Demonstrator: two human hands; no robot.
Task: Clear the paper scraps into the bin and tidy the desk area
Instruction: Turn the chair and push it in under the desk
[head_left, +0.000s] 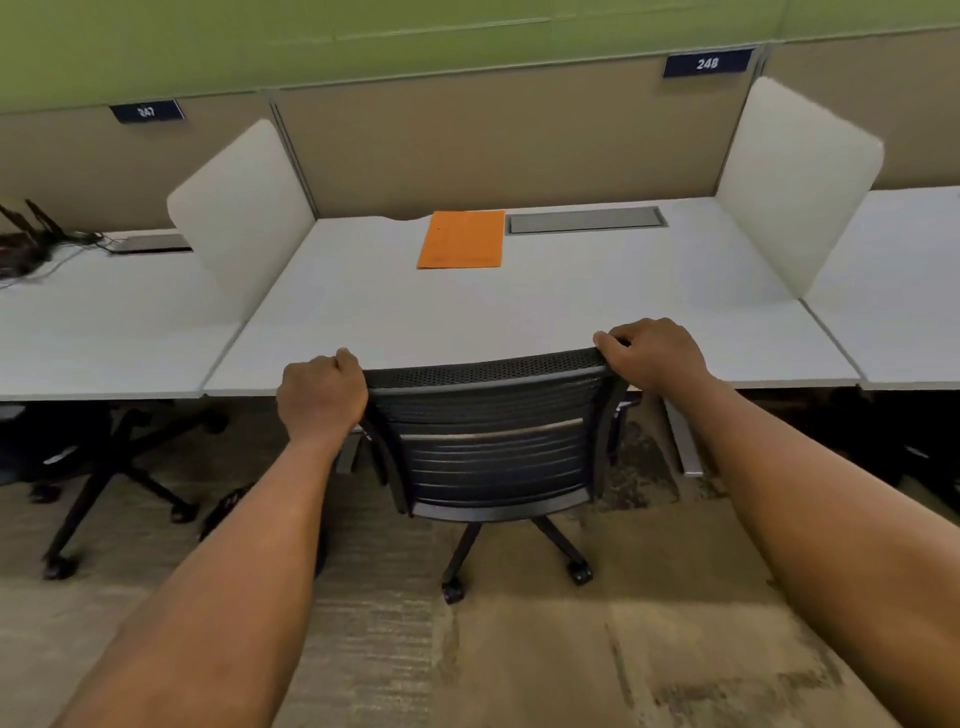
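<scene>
A black mesh office chair (493, 452) stands tucked against the front edge of the white desk (519, 317). My left hand (322, 395) grips the left top corner of the chair's backrest. My right hand (652, 353) grips the right top corner. An orange sheet of paper (461, 239) lies flat near the back of the desk, left of a grey cable hatch (586, 220). No paper scraps and no bin are in view.
White side dividers (244, 208) (795, 171) flank the desk. A beige partition with number plates runs behind. The left neighbouring desk (104, 322) holds dark cables (31, 244); another chair's base (109, 467) sits under it. Carpet lies below.
</scene>
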